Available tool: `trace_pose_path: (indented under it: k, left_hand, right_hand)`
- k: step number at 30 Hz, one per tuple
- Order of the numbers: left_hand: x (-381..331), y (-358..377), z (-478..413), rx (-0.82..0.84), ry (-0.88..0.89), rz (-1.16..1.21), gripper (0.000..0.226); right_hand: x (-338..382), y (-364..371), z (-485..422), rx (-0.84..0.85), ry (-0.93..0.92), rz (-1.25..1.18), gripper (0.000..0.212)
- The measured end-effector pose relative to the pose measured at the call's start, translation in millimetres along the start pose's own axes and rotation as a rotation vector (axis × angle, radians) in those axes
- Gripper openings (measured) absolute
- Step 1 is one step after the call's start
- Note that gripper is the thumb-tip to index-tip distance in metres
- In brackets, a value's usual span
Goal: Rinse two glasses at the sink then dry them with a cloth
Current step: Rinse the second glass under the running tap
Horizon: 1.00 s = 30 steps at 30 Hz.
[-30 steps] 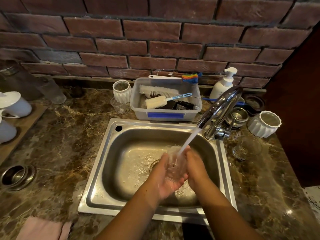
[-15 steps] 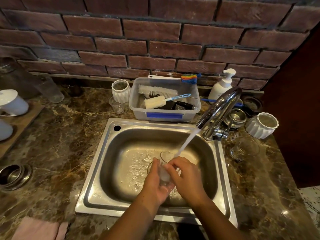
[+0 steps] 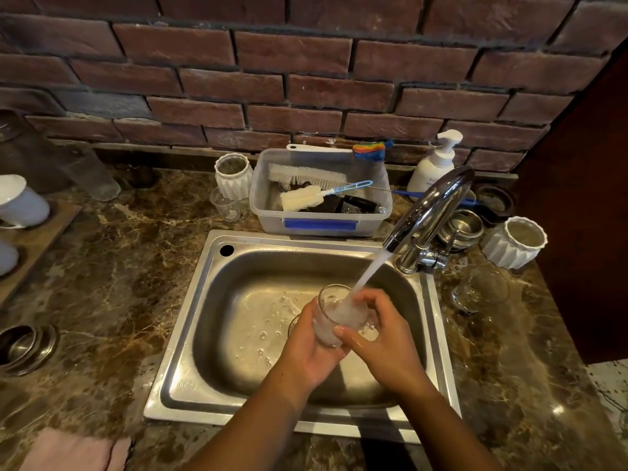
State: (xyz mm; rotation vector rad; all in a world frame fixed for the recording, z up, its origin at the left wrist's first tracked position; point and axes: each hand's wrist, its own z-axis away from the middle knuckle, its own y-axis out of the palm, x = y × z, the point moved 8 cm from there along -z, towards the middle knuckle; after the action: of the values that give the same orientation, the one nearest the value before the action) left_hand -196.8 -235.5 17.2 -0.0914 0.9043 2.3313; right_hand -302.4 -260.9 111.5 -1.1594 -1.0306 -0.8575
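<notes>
A clear glass (image 3: 334,316) is held over the steel sink (image 3: 190,334), mouth tilted up into the stream from the chrome tap (image 3: 430,209). It is filling with foamy water. My left hand (image 3: 306,348) grips it from below and the left. My right hand (image 3: 377,331) wraps its right side, thumb across the front. A second clear glass (image 3: 481,290) stands on the counter right of the sink. A pink cloth (image 3: 71,450) lies at the counter's front left edge.
A plastic tub (image 3: 321,224) of brushes sits behind the sink, with a soap pump bottle (image 3: 433,164), white ribbed pots (image 3: 515,243) (image 3: 234,175) and steel cups (image 3: 460,227) around it. Left are white cups on a wooden tray (image 3: 37,232), tall glasses (image 3: 91,178) and a steel holder (image 3: 23,346).
The glass has been turned from between my palms to mouth-up under the stream and now fills with water. My right hand shifted round to its right side.
</notes>
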Motion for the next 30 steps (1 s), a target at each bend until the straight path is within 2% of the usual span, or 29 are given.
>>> trace_pose_path:
  k: [5,7,10,14,17,20,22,23,27,28,30]
  left_hand:
    - [-3,4,3,-0.003,-0.016,-0.076,0.045]
    - [-5,3,3,-0.031,0.002,-0.086,0.044]
    - [-7,1,2,-0.076,0.075,-0.097,0.038]
    - [-17,0,6,-0.073,0.246,-0.227,0.033]
    - [-29,2,10,-0.114,0.437,-0.435,0.028]
    - [-40,6,15,-0.112,0.579,-0.536,0.024]
    - [-44,7,16,-0.087,0.543,-0.53,0.027]
    - [-44,8,15,-0.071,0.464,-0.516,0.031]
    - [-34,-1,14,-0.106,0.024,-0.451,0.047]
    - [-33,-3,13,-0.122,-0.01,-0.467,0.047]
    - [-34,-1,9,-0.134,0.046,-0.493,0.041]
  right_hand:
    - [-5,-2,0,0.034,-0.001,0.02,0.05]
    - [-5,-4,1,0.001,-0.011,0.144,0.052]
    - [8,-3,0,-0.019,-0.122,0.349,0.052]
    - [1,26,0,0.17,0.06,0.238,0.047]
    - [-9,32,-8,0.087,0.214,0.075,0.019]
    - [-14,36,-15,0.1,0.288,-0.047,0.016]
    - [-11,35,-18,0.124,0.223,-0.058,0.015]
    - [-11,33,-19,0.141,0.187,-0.044,0.015]
    - [-12,32,-18,0.297,0.097,0.061,0.017]
    - [-12,31,-17,0.317,0.089,0.07,0.018]
    - [-12,29,-19,0.291,0.109,0.047,0.019]
